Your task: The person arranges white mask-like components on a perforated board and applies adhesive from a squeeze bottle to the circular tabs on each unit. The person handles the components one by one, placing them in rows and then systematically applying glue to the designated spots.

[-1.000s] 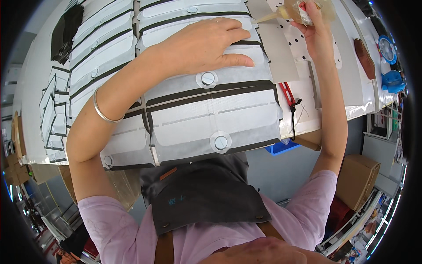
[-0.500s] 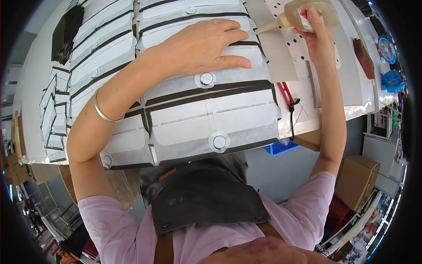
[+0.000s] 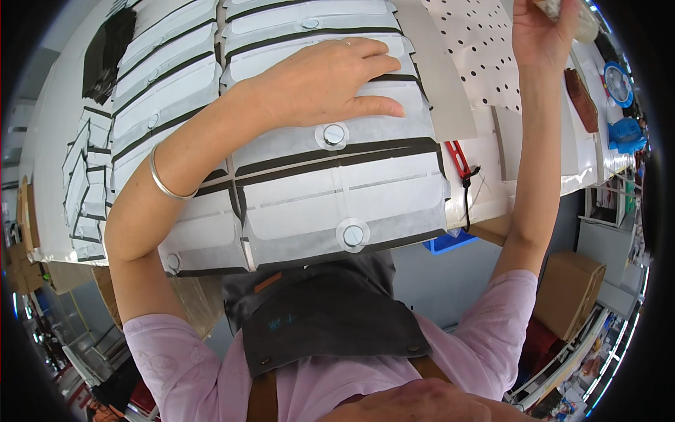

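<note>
My left hand (image 3: 337, 81) lies on a pale grey panel (image 3: 390, 131) with dark edges, thumb and fingers stretched out and apart. Just below it a round silver metal fastener (image 3: 333, 134) sits on that panel. Nearer to me lies another such panel (image 3: 351, 190), with its own fastener (image 3: 353, 236). At the far right, my right hand (image 3: 543, 39) is closed round a translucent squeeze bottle (image 3: 586, 27). The bottle is partly cut off by the picture's top edge, and its nozzle does not show now.
More grey panels (image 3: 165, 91) lie in rows at left and far. Dark strips (image 3: 109, 56) are piled at far left. Right of the panels are a perforated white sheet (image 3: 485, 56), a red-handled tool (image 3: 458, 158), a brown piece (image 3: 581, 100) and a small blue fan (image 3: 618, 81).
My right hand has carried the squeeze bottle right and away from the panels, where its nozzle had pointed at a panel's edge. My left hand has barely moved; the panels sit slightly lower in view.
</note>
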A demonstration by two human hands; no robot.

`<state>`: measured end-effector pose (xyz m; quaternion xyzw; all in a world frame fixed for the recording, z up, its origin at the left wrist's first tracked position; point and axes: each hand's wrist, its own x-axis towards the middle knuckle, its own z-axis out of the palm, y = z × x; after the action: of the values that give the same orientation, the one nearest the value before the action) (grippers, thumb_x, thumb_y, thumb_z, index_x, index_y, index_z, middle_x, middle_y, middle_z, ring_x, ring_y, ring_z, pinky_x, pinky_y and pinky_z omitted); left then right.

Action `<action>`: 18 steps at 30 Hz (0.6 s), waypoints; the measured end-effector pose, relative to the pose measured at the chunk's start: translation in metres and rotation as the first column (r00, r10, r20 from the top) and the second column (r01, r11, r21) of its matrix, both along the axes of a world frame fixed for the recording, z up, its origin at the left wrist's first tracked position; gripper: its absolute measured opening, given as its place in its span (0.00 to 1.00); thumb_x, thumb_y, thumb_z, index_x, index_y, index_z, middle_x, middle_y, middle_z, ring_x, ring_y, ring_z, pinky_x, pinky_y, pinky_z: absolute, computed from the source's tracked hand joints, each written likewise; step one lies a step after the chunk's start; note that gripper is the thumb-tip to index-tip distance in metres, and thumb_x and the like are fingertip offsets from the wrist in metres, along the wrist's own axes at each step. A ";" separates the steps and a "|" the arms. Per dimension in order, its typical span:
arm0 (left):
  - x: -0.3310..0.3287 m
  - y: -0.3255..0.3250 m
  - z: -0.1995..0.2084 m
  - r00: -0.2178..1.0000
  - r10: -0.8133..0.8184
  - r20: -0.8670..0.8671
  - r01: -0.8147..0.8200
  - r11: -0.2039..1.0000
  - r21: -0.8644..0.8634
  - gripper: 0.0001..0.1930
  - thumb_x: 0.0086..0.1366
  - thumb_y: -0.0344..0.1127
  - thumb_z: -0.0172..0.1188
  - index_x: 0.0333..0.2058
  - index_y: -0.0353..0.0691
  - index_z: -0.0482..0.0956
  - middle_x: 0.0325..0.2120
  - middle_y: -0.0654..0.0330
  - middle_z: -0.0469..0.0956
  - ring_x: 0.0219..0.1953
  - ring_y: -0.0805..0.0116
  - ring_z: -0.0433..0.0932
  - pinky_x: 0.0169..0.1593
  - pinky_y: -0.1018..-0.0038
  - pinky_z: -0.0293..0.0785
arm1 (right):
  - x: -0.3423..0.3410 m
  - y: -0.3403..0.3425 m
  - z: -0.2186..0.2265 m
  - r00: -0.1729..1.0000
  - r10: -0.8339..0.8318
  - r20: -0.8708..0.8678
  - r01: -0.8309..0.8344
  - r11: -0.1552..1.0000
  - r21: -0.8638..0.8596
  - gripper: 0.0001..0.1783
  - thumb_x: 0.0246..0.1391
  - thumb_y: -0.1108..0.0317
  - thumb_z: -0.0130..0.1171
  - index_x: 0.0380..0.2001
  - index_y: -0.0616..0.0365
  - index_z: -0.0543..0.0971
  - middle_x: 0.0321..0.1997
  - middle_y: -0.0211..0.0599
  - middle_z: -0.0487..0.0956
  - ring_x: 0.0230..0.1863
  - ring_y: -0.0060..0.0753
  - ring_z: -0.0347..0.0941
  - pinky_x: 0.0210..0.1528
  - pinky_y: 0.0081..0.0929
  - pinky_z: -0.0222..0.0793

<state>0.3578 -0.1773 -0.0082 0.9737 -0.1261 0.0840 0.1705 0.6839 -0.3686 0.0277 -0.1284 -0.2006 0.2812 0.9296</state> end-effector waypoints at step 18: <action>0.046 0.050 -0.010 0.996 0.087 0.016 -0.088 0.995 0.055 0.40 0.66 0.68 0.55 0.58 0.34 0.75 0.60 0.48 0.73 0.63 0.49 0.71 0.66 0.60 0.69 | -0.057 0.061 -0.052 0.777 -0.062 0.626 0.520 0.622 -0.585 0.30 0.62 0.47 0.64 0.59 0.52 0.72 0.53 0.33 0.79 0.49 0.27 0.80 0.39 0.27 0.82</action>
<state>0.4033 -0.1268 -0.0181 0.9820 -0.0866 0.0943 0.1386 0.6272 -0.3075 -0.0238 -0.5961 -0.3035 0.1250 0.7328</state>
